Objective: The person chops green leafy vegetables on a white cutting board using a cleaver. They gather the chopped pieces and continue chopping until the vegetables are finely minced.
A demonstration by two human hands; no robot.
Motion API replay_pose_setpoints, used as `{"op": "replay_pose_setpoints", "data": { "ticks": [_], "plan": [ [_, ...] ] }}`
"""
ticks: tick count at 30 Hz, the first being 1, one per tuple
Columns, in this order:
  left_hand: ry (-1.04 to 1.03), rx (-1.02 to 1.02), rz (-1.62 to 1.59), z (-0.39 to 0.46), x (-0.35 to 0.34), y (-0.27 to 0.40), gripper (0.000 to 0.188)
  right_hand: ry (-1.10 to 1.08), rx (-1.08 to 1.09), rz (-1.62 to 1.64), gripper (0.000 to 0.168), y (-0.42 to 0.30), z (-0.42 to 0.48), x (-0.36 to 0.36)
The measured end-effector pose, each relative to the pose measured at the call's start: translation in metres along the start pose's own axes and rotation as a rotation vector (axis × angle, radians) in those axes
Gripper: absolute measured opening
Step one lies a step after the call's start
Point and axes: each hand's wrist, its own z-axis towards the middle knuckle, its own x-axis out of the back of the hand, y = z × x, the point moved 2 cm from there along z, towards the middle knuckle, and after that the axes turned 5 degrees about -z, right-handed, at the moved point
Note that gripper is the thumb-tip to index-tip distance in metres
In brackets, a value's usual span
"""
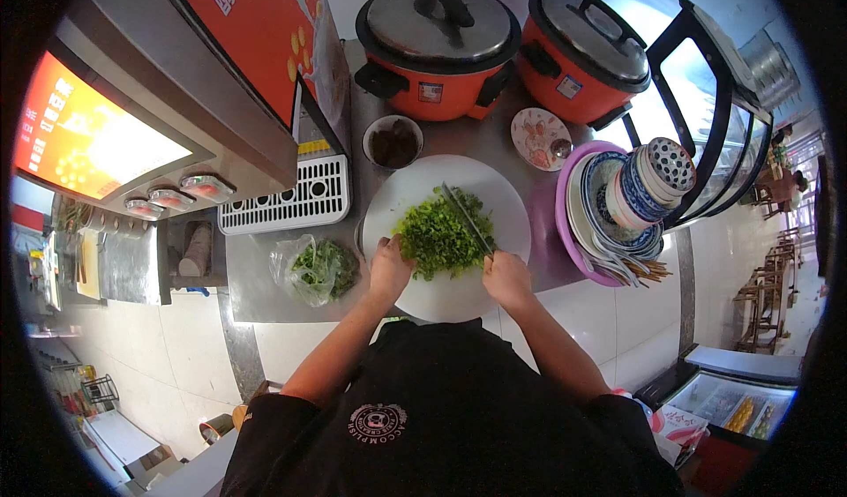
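Observation:
A heap of finely chopped leafy greens (433,236) is spread over a round white cutting board (430,298). My right hand (507,277) grips the handle of a kitchen knife (468,219), whose blade points up and to the left across the right part of the heap. At the heap's left edge is my left hand (390,267), its fingers curled down by the greens; whether they pinch any is hidden. Left of the board, more leafy greens (327,265) lie partly in a clear plastic bag (301,265) on the steel table (265,305).
Beyond the board stand a bowl of dark food (393,142), a patterned plate (541,140) and two orange rice cookers (430,90). A pink basin (562,212) piled with bowls, plates and chopsticks is at the right. A drink dispenser with a drip tray (284,199) stands left.

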Motion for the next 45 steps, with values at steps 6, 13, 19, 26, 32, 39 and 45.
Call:
{"op": "replay_pose_setpoints", "data": {
  "ticks": [6, 13, 19, 26, 32, 39, 45],
  "plan": [
    [-0.006, 0.037, -0.011, -0.002, 0.004, -0.001, 0.063, 0.080, 0.001, 0.047, 0.029, 0.005, -0.001, 0.027],
    [-0.017, 0.027, 0.019, -0.005, 0.003, 0.001, 0.064, 0.162, -0.063, 0.058, 0.027, 0.036, 0.010, -0.010],
    [-0.006, -0.015, 0.020, -0.003, 0.006, 0.006, 0.062, -0.018, 0.004, 0.064, 0.029, -0.024, -0.005, -0.008],
    [-0.004, -0.065, 0.018, 0.001, -0.005, -0.014, 0.059, -0.093, 0.060, -0.008, 0.028, -0.041, -0.012, -0.002],
    [-0.052, -0.046, -0.027, 0.000, 0.007, -0.005, 0.054, -0.078, 0.096, -0.022, 0.026, -0.051, -0.008, 0.003],
    [-0.035, -0.041, -0.012, 0.001, 0.007, -0.008, 0.054, -0.094, 0.154, 0.002, 0.025, -0.052, -0.008, -0.009],
    [-0.005, -0.025, -0.068, -0.002, 0.010, -0.011, 0.051, -0.154, 0.174, -0.021, 0.026, -0.052, -0.006, -0.020]
  ]
}}
